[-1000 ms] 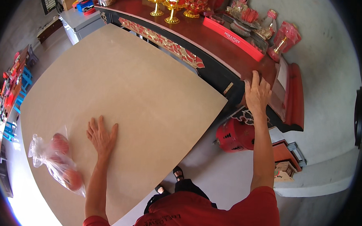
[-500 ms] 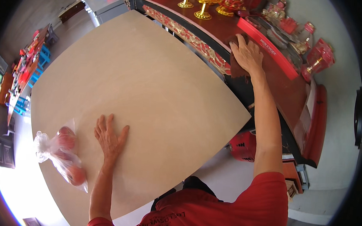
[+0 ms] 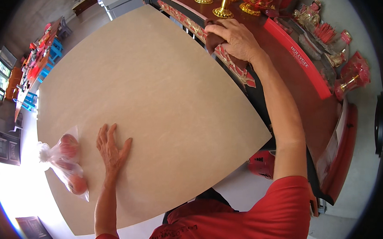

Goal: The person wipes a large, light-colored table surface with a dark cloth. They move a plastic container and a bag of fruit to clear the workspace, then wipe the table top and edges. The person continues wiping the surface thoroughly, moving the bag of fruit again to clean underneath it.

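Note:
My left hand [image 3: 112, 149] rests with its fingers spread on a large beige tabletop [image 3: 167, 102]. To its left lies a knotted clear plastic bag [image 3: 63, 162] with round red fruits inside. My right arm reaches far across to a dark red altar table [image 3: 282, 68]. There my right hand [image 3: 237, 39] grips a dark brown cloth [image 3: 213, 38] against that table's front edge, above a carved red and gold panel [image 3: 184, 19]. Part of the cloth is hidden under my palm.
Gold stands [image 3: 223, 7] stand at the far side of the altar table. A long red box [image 3: 298, 58] lies beside wrapped figurines [image 3: 309, 16]. Beneath the tabletop's right corner is a red container [image 3: 261, 164]. Blue stools [image 3: 54, 51] line another table at far left.
My right hand has moved left along the altar table's edge with the cloth, onto the carved front. My left hand stays flat on the tabletop. The view has shifted slightly.

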